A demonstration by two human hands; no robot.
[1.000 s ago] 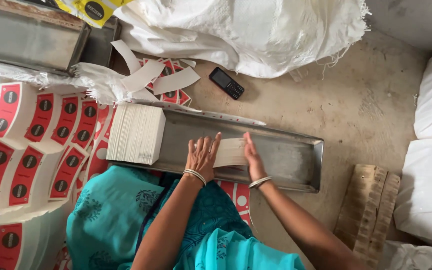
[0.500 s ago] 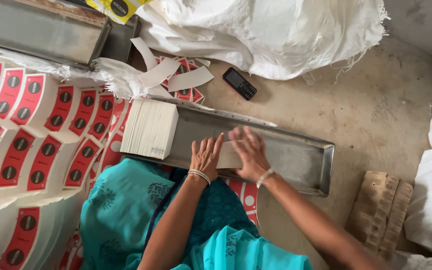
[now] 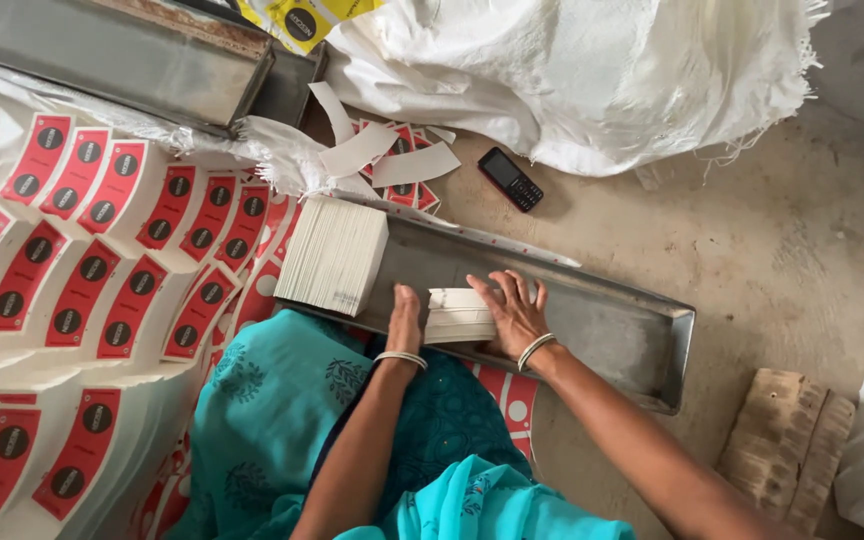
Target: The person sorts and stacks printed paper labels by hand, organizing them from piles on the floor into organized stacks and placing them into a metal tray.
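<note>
As our hands close in, the small card stack [image 3: 460, 315] sits squeezed in the metal tray [image 3: 642, 330].
Left hand [image 3: 405, 318] now edge-on, right hand [image 3: 514, 312] fingers spread flat, pressing the stack; big stack [image 3: 332, 255] unmoved.

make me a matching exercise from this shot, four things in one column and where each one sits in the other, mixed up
Things:
1. small card stack
2. big card stack
3. mobile phone
4. wooden block

Places:
a. bare floor, beside the white sack
b. between the left hand and right hand
c. floor, past the far end of the metal tray
d. on the tray's end by the red-labelled sheets

Pairs: 1-b, 2-d, 3-a, 4-c
</note>
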